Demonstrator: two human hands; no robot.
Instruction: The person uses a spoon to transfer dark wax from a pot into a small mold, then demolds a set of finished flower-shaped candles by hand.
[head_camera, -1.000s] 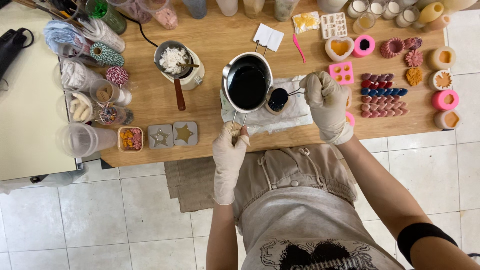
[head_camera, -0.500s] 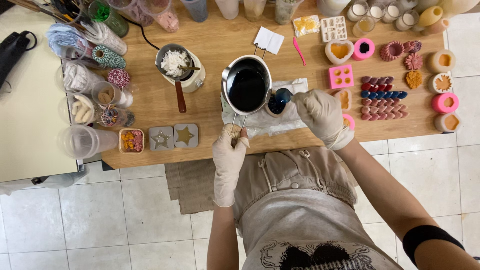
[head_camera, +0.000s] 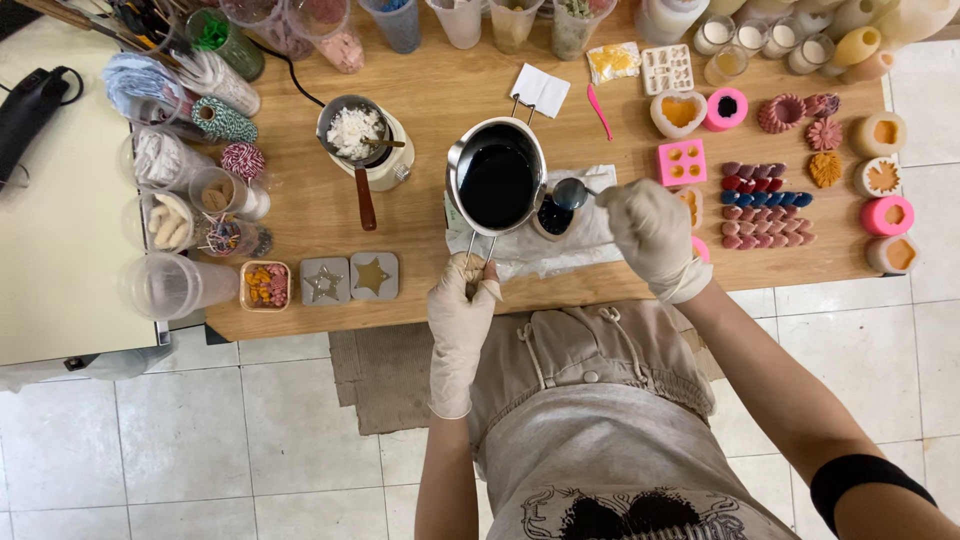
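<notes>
My gloved left hand (head_camera: 462, 296) grips the wire handle of a steel pouring pot (head_camera: 496, 178) full of dark liquid, held over the wooden table (head_camera: 430, 80). My gloved right hand (head_camera: 650, 228) holds a small metal spoon (head_camera: 572, 193) whose bowl sits just right of the pot's rim. Under the spoon lies a small mould (head_camera: 552, 216) filled with dark blue liquid, resting on white paper towel (head_camera: 560, 245).
A second pot of white flakes (head_camera: 352, 131) stands to the left. Two grey star moulds (head_camera: 348, 277) lie near the front edge. Pink and orange moulds (head_camera: 684, 160) and rows of small coloured pieces (head_camera: 765, 198) fill the right side. Jars and twine spools (head_camera: 215, 120) crowd the left.
My right hand has tipped and drawn the spoon from over the mould to beside the pot's rim. The pot stays held in my left hand.
</notes>
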